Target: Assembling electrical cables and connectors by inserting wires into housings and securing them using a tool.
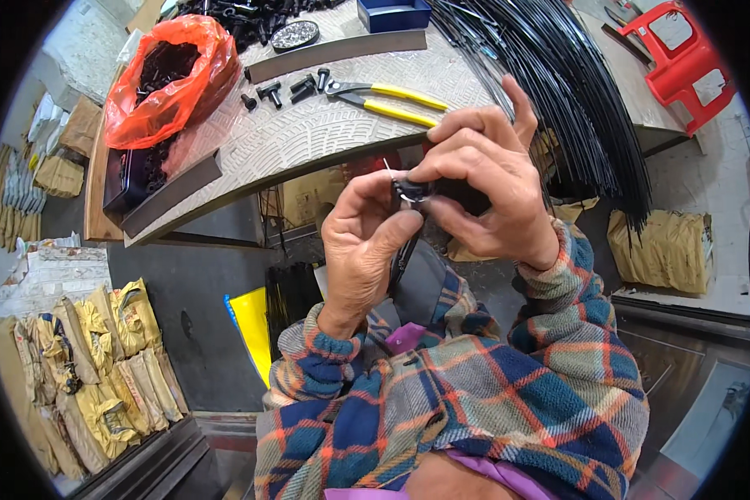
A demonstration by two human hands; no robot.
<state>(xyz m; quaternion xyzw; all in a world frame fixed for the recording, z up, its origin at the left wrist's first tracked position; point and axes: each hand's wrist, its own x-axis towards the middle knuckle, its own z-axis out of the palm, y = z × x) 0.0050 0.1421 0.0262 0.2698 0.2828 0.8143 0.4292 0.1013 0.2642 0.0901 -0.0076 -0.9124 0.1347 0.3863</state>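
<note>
- Both hands are up in front of my chest, just off the near edge of the bench [325,142], working on one small black part [412,190].
- My left hand [362,242] has thumb and forefinger pinched shut on the part from below. My right hand [483,187] is closed over it from above and the right, fingers curled around the dark body behind it.
- So the part sits right between the two sets of fingertips, touching both. A thin pale wire [387,169] pokes up out of it, and a dark strip hangs down past my left thumb.
- Looks to me like I'm mid-assembly: seating or threading that wire into the part. Can't tell exactly how far in it is, my fingers hide most of it.
- My guess at the next bit: steady pinch with the left, tiny twist or push with the right. Fiddly, since slipping would bend the wire.
- Pliers [392,98] with yellow handles lie on the bench, well apart from my hands, next to a few loose black bolts [296,87].
- Red bag [171,79] of black bits sits at far left, and a bundle of black rods [571,92] fans out on the right.
</note>
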